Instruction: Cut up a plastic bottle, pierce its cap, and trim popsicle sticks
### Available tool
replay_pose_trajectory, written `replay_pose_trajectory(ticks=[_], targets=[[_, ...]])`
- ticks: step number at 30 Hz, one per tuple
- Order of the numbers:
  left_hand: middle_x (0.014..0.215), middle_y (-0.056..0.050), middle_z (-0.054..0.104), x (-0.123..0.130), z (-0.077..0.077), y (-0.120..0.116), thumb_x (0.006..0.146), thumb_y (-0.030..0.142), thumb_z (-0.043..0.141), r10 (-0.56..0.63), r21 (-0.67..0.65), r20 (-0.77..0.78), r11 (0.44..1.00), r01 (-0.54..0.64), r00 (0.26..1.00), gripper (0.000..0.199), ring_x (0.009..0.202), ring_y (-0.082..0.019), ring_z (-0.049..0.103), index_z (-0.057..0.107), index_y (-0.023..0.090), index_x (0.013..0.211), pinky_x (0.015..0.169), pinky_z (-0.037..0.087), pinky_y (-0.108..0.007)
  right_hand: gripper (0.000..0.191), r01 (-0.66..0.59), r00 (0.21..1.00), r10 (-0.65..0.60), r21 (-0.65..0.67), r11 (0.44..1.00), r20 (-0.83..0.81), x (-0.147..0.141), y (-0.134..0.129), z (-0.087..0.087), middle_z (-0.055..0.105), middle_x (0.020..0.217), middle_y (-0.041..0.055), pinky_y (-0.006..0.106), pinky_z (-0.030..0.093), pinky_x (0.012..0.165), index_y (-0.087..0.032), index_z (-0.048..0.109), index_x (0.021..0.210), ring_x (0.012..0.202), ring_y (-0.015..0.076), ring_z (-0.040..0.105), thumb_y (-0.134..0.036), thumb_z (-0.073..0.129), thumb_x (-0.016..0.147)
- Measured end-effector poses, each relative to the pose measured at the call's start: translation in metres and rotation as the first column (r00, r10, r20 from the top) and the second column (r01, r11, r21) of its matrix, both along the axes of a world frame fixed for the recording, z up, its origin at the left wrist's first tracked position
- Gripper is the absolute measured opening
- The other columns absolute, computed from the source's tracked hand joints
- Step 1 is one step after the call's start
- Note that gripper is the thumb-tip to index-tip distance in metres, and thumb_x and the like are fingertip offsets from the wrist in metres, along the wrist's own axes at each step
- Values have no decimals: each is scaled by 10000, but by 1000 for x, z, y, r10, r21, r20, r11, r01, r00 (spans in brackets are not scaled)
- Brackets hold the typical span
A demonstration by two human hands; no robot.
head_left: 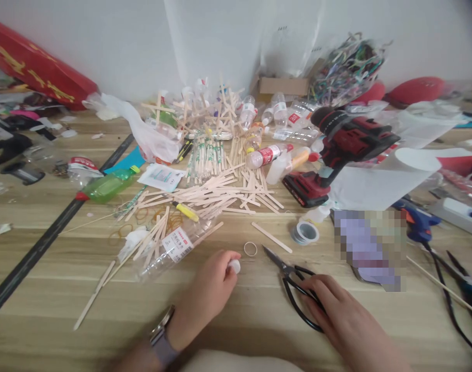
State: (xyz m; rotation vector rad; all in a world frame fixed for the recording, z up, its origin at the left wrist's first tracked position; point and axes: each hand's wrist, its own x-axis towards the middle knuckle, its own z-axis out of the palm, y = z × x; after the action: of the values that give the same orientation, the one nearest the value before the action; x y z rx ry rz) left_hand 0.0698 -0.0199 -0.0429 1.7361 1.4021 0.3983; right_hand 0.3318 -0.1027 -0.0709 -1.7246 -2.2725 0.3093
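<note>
My left hand [210, 281], with a watch on its wrist, is closed, and a small white bottle cap [235, 266] shows between thumb and fingers. Just beyond it a thin ring [250, 249] lies on the table. Black-handled scissors [286, 269] point up and left, their blades nearly together. The fingers of my right hand [329, 299] are curled around one handle loop; the fingertips are partly hidden. Past the blades lie a single wooden craft stick [272, 237] and a grey tape roll [305, 232].
Left of my hands lies a clear plastic bottle [177, 245] near a yellow cutter [186, 212]. Behind is a heap of craft sticks [216, 191]. A red cordless drill [340, 144] stands at right, with a blurred-out phone-like object [370, 248] and a glue gun [418, 219].
</note>
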Motion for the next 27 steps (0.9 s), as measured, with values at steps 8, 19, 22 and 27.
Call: replay_pose_trajectory(ticks=[8, 19, 22, 27], targets=[[1123, -114, 681, 3, -8, 9, 843, 24, 443, -41, 161, -49, 986, 49, 998, 340, 1066, -223, 622, 618, 136, 1112, 971, 479, -399, 213, -10, 999, 5, 98, 995, 53, 5, 10, -11, 641, 974, 53, 300, 581, 714, -243, 604, 1002, 828, 180, 685, -301, 399, 998], [1233, -140, 618, 4, -13, 14, 879, 73, 496, 2, 553, -250, 821, 141, 968, 282, 1174, -277, 567, 622, 142, 1123, 1014, 473, -472, 245, -75, 974, 13, 270, 960, 226, 0, 39, -16, 642, 872, 66, 369, 576, 592, -206, 626, 972, 727, 228, 679, -263, 388, 966], [1250, -138, 612, -14, 1, 15, 872, 127, 558, 128, 673, -384, 717, 182, 915, 325, 1178, -309, 552, 592, 160, 1193, 1020, 452, -508, 220, -53, 979, 10, 207, 977, 204, 1, 39, -22, 644, 893, 63, 332, 562, 599, -217, 624, 978, 755, 216, 680, -259, 410, 951], [1177, -199, 646, -54, 20, 26, 754, 213, 729, 280, 515, -675, 841, 164, 683, 606, 1102, -383, 591, 504, 114, 1308, 892, 497, -506, 229, 90, 988, -108, 154, 984, 115, 3, 38, -33, 644, 957, 77, 348, 541, 653, -223, 611, 1016, 828, 229, 667, -293, 408, 936]])
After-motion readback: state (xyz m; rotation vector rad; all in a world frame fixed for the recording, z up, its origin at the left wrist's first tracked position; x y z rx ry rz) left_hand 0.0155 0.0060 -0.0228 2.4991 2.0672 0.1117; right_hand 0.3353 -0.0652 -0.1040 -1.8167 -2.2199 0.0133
